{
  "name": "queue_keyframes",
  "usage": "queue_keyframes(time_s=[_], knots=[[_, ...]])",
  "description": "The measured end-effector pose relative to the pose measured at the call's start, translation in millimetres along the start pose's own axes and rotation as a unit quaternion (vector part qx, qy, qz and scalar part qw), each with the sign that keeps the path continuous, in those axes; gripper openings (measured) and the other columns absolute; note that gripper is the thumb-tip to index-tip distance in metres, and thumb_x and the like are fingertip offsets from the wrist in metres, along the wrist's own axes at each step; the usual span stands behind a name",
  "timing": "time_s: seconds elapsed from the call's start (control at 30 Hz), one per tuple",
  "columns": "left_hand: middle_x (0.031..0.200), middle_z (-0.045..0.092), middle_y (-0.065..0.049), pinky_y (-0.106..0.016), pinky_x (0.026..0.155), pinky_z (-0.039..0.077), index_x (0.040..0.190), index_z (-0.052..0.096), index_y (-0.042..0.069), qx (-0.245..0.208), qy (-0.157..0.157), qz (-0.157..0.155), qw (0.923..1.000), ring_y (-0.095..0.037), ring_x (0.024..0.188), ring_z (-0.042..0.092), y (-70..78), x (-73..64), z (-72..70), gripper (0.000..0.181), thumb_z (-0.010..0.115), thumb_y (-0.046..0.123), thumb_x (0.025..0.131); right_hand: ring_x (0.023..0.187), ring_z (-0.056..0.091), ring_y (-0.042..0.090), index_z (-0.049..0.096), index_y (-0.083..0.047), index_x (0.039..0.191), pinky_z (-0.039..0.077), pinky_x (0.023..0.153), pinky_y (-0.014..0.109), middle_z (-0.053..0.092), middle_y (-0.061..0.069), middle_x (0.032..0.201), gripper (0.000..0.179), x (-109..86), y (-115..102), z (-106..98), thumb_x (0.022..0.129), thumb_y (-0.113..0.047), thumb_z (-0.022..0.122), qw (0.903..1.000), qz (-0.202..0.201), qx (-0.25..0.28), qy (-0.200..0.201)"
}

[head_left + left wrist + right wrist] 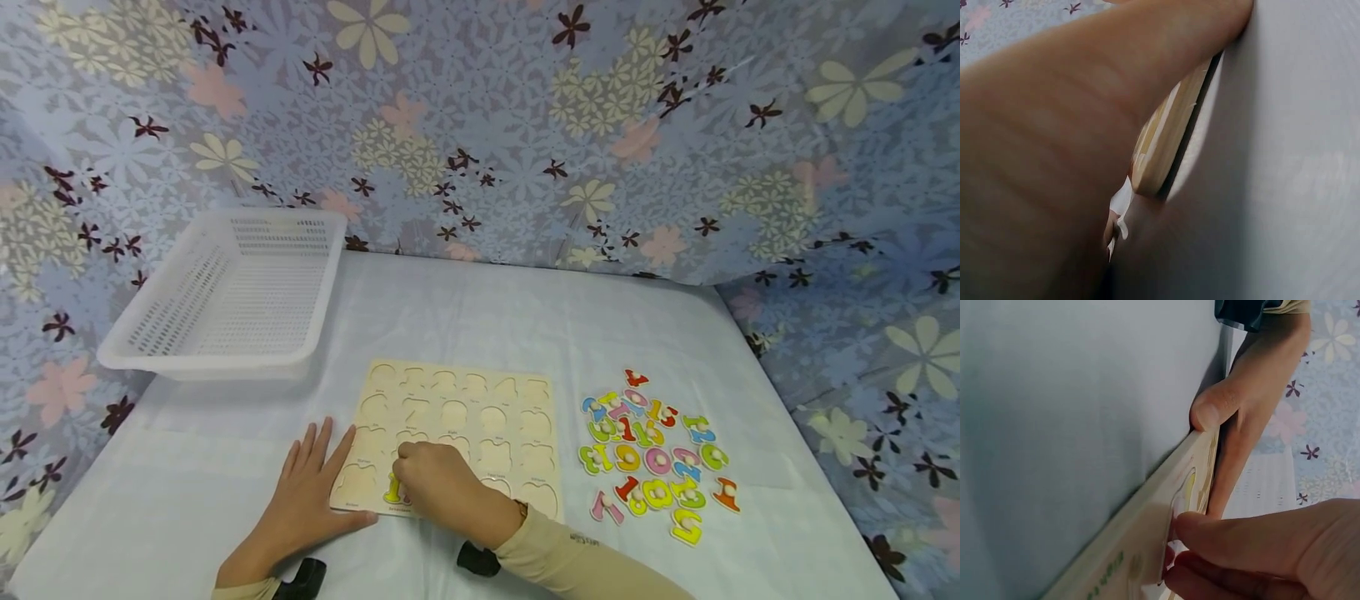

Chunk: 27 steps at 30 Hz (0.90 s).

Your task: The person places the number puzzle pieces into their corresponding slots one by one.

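A wooden number puzzle board with rows of shallow cut-outs lies flat on the white cloth. My left hand rests at its left side with fingers stretched out, the thumb along the near edge. In the right wrist view, that left thumb lies at the board's corner. Bent over the bottom row, my right hand pinches a number piece with a yellow digit 1 showing. The piece sits at a cut-out above the printed word "Seventeen". My fingers hide the rest of it.
Right of the board lies a loose cluster of coloured number pieces with small knobs, among them a pink zero and a green five. A white plastic basket stands at the back left. Flowered cloth hangs behind the table.
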State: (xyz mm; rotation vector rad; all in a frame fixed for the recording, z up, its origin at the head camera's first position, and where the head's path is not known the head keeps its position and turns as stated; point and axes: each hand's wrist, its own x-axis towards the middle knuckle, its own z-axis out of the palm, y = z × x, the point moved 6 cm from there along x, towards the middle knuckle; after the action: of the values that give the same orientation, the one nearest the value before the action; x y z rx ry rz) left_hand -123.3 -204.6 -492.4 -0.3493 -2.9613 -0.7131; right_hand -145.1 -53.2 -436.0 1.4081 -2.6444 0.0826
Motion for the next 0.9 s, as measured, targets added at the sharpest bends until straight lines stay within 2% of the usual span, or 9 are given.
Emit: queue_keyframes(time_s=[0.1, 0.2, 0.3, 0.4, 0.5, 0.57, 0.67, 0.77, 0.9], knots=[[0.155, 0.016, -0.029, -0.059, 0.111, 0.009, 0.151, 0.033, 0.008, 0.002, 0.001, 0.004, 1.0, -0.047, 0.142, 0.008, 0.4, 0.5, 1.6, 0.113, 0.07, 0.073, 0.066, 0.069, 0.052, 0.0, 0.075, -0.015, 0.083, 0.044, 0.059, 0.011, 0.06, -0.008, 0.083, 0.003, -5.7, 3.9, -0.2, 0.081, -0.014, 0.077, 0.999, -0.013, 0.04, -0.015], [0.155, 0.014, -0.029, -0.058, 0.112, 0.006, 0.151, 0.031, 0.008, 0.002, -0.006, 0.002, 1.0, -0.046, 0.143, 0.006, -0.2, 0.3, 3.5, 0.113, 0.07, 0.073, 0.066, 0.09, 0.058, 0.001, 0.074, -0.014, 0.105, 0.047, 0.073, 0.013, 0.064, -0.007, 0.103, 0.018, -16.9, 13.6, -2.2, 0.087, -0.016, 0.071, 0.9926, -0.035, 0.105, -0.049], [0.156, 0.013, -0.029, -0.056, 0.113, 0.004, 0.151, 0.031, 0.008, -0.001, -0.006, -0.001, 1.0, -0.046, 0.143, 0.005, 0.7, -0.5, 4.1, 0.114, 0.07, 0.072, 0.066, 0.109, 0.057, 0.007, 0.068, -0.011, 0.121, 0.047, 0.088, 0.019, 0.063, -0.003, 0.119, 0.031, -35.2, 37.1, -8.4, 0.091, -0.02, 0.068, 0.9848, -0.021, 0.161, -0.063], [0.156, 0.012, -0.028, -0.053, 0.114, 0.0, 0.152, 0.03, 0.009, -0.007, -0.004, -0.003, 1.0, -0.044, 0.143, 0.003, 1.8, -1.9, 5.7, 0.113, 0.07, 0.072, 0.067, 0.108, 0.06, 0.015, 0.069, -0.007, 0.118, 0.05, 0.089, 0.029, 0.064, 0.001, 0.116, 0.03, -58.9, 79.3, -17.6, 0.09, -0.019, 0.07, 0.9822, 0.039, 0.18, -0.036], [0.156, 0.011, -0.027, -0.05, 0.114, -0.003, 0.152, 0.029, 0.009, -0.007, -0.008, -0.006, 0.9999, -0.044, 0.144, 0.002, -0.5, -2.8, 6.2, 0.114, 0.07, 0.072, 0.067, 0.103, 0.063, 0.024, 0.07, -0.004, 0.112, 0.053, 0.085, 0.038, 0.067, 0.007, 0.113, 0.026, -85.3, 135.1, -29.1, 0.088, -0.014, 0.071, 0.9754, 0.141, 0.168, -0.017], [0.156, 0.011, -0.028, -0.05, 0.114, -0.004, 0.152, 0.028, 0.009, -0.005, -0.01, -0.007, 0.9999, -0.044, 0.144, 0.002, -1.9, -2.5, 6.1, 0.114, 0.07, 0.072, 0.067, 0.101, 0.064, 0.029, 0.07, -0.002, 0.112, 0.054, 0.081, 0.042, 0.067, 0.011, 0.112, 0.027, -105.3, 175.8, -36.0, 0.087, -0.012, 0.072, 0.9647, 0.214, 0.152, -0.021], [0.156, 0.011, -0.028, -0.05, 0.114, -0.004, 0.152, 0.029, 0.009, -0.003, -0.014, -0.009, 0.9999, -0.044, 0.144, 0.002, -3.4, -0.8, 4.9, 0.114, 0.07, 0.072, 0.067, 0.097, 0.064, 0.032, 0.069, 0.0, 0.115, 0.054, 0.074, 0.044, 0.066, 0.017, 0.113, 0.029, -134.5, 231.5, -45.3, 0.088, -0.01, 0.071, 0.9415, 0.308, 0.133, -0.036], [0.156, 0.011, -0.028, -0.05, 0.115, -0.004, 0.152, 0.029, 0.009, -0.006, -0.016, -0.008, 0.9998, -0.043, 0.144, 0.002, -3.8, 2.1, 2.6, 0.114, 0.07, 0.071, 0.067, 0.088, 0.065, 0.033, 0.067, 0.004, 0.115, 0.054, 0.067, 0.044, 0.066, 0.022, 0.107, 0.029, -157.5, 273.3, -48.8, 0.088, -0.007, 0.069, 0.9249, 0.359, 0.117, -0.044], [0.156, 0.011, -0.029, -0.051, 0.114, -0.003, 0.152, 0.029, 0.009, -0.006, -0.017, -0.004, 0.9998, -0.044, 0.143, 0.003, -4.0, 3.4, -1.6, 0.114, 0.071, 0.071, 0.067, 0.076, 0.064, 0.029, 0.066, 0.007, 0.113, 0.053, 0.062, 0.043, 0.067, 0.022, 0.099, 0.029, -171.6, 304.8, -42.1, 0.09, -0.01, 0.067, 0.9079, 0.401, 0.097, -0.072]])
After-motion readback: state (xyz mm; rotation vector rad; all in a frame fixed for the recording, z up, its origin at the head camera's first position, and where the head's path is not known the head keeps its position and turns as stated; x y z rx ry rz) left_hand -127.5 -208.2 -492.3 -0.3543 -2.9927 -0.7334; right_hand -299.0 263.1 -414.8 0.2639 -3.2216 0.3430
